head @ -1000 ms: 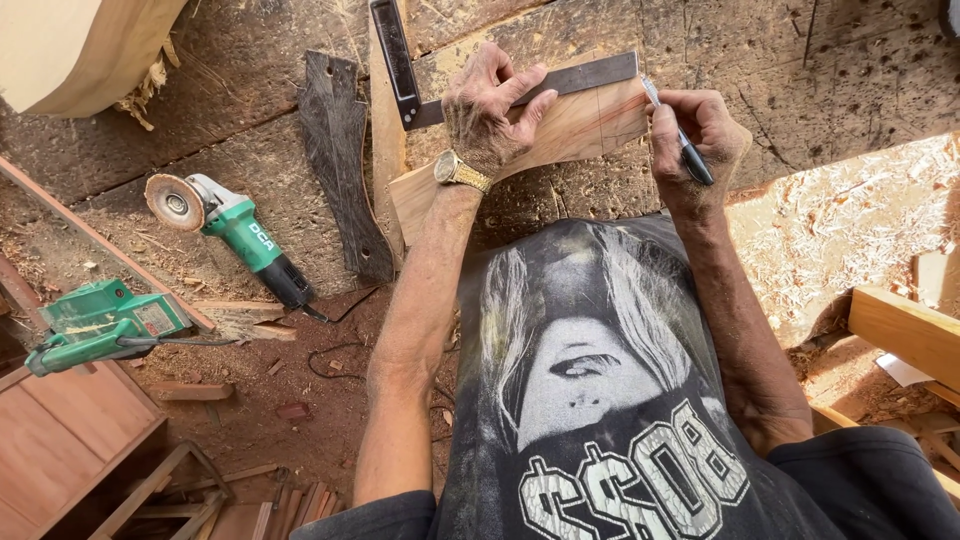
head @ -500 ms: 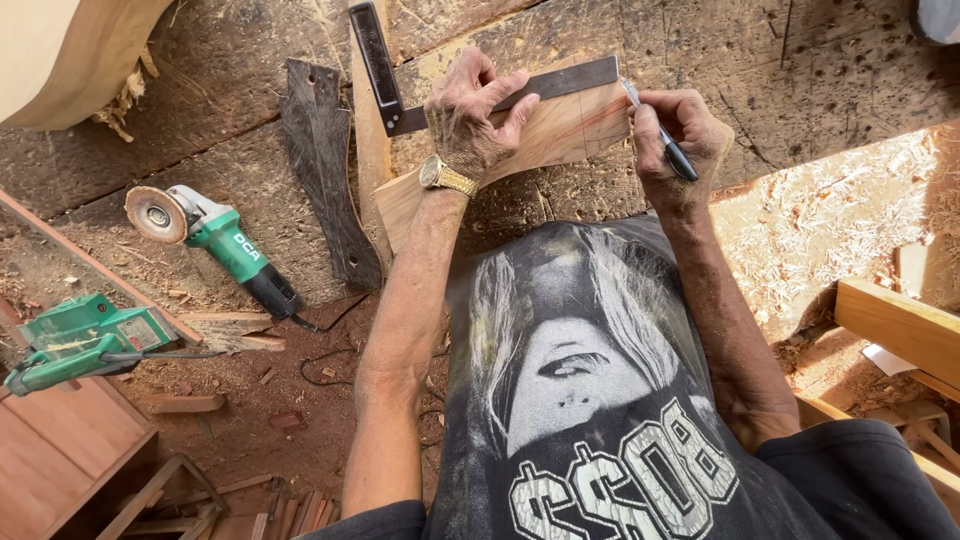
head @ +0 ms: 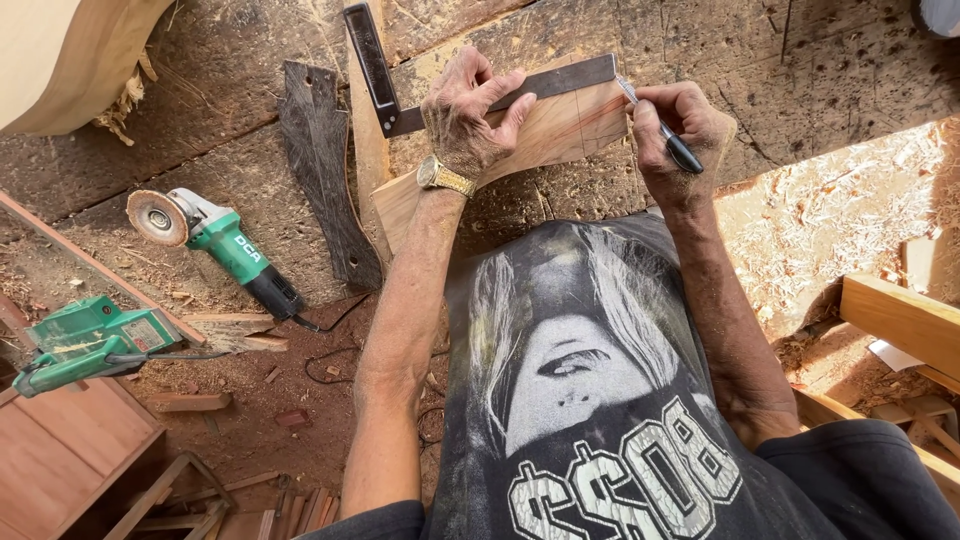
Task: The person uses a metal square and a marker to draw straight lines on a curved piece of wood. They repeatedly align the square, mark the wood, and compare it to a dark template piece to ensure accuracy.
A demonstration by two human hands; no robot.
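Note:
My left hand (head: 466, 115), with a gold watch on the wrist, presses flat on a metal try square (head: 560, 78) that lies across a light wooden piece (head: 560, 125) on the worn workbench (head: 800, 70). The square's dark stock (head: 368, 62) runs along the piece's left end. My right hand (head: 678, 130) grips a black marker pen (head: 662, 128), its tip touching the wood at the far right end of the square's blade. Thin pencil lines show on the wood under the blade.
A green angle grinder (head: 215, 243) lies at the left on the bench, beside a dark curved wooden slat (head: 325, 160). A green power tool (head: 85, 338) rests lower left. Sawdust, offcuts and a cable cover the floor. Timber (head: 900, 315) lies at the right.
The pen tip has stayed at the end of the square's blade while my right hand shifted slightly. My left hand keeps pressing the square down. The view drifted a little.

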